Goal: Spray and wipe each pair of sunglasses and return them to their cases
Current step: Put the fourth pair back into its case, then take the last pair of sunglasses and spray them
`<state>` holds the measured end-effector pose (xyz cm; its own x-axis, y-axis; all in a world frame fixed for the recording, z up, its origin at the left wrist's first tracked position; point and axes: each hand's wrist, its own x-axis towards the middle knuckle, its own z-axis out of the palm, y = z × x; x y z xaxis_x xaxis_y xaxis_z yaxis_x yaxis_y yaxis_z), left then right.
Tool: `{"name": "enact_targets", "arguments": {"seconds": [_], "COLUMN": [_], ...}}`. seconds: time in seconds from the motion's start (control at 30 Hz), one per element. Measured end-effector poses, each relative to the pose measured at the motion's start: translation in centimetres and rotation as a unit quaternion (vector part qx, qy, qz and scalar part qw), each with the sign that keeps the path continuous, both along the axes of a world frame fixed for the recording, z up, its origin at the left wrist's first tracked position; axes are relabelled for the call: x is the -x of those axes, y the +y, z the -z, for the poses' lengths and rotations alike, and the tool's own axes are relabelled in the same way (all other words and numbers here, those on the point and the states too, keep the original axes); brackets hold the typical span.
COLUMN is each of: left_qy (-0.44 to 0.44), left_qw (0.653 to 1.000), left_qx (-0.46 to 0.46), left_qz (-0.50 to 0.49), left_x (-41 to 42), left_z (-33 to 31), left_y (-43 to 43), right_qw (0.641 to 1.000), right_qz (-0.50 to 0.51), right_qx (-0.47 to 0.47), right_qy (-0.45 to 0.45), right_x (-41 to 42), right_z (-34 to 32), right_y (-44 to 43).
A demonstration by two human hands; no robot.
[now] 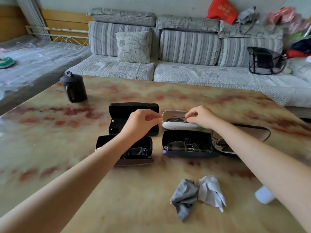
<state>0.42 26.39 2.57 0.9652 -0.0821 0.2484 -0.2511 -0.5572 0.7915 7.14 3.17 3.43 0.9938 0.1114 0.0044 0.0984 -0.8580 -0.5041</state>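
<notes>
I see both arms reaching out over the marbled table (50,148) toward a cluster of open glasses cases. My right hand (202,117) rests on the white case (178,125), at the far right of the cluster, fingertips pinched on the dark sunglasses (176,119) lying inside it; the glasses sit directly under and just left of those fingers. My left hand (143,121) hovers just left of the white case, thumb and forefinger curled toward each other near the case's left end; I cannot tell whether they actually touch anything.

Behind the left hand is a black case (133,111), open, its contents hidden by the hand. Nearer, under the left forearm, a dark case (126,148) holds a pair of glasses. To its right a navy case (188,145) holds a thin-framed pair (186,147). A further case (252,132) lies partly under my right forearm.

Close to me on the right lie a grey cloth (184,197) and a white cloth (211,190), touching, with a blurred white bottle (264,195) just right of them. A dark mug (74,88) stands far left.
</notes>
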Motion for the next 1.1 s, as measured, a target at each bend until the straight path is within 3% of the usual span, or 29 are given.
{"name": "enact_targets", "arguments": {"seconds": [0.47, 0.8, 1.1], "left_qy": [0.022, -0.045, -0.137], "left_qw": [1.0, 0.998, 0.99], "left_qx": [0.015, -0.001, 0.002], "left_qz": [-0.017, -0.05, 0.017], "left_x": [-1.4, -1.2, 0.0], "left_z": [1.1, 0.8, -1.1], "left_y": [-2.9, -4.2, -4.8], "right_qw": [0.998, 0.987, 0.966], "right_qz": [-0.026, -0.034, -0.117], "right_qx": [0.035, -0.108, -0.164], "right_qy": [0.039, -0.117, -0.164], "right_x": [-1.5, 0.0, 4.0], "right_z": [0.7, -0.9, -4.6], "right_y": [0.0, -1.0, -0.7]}}
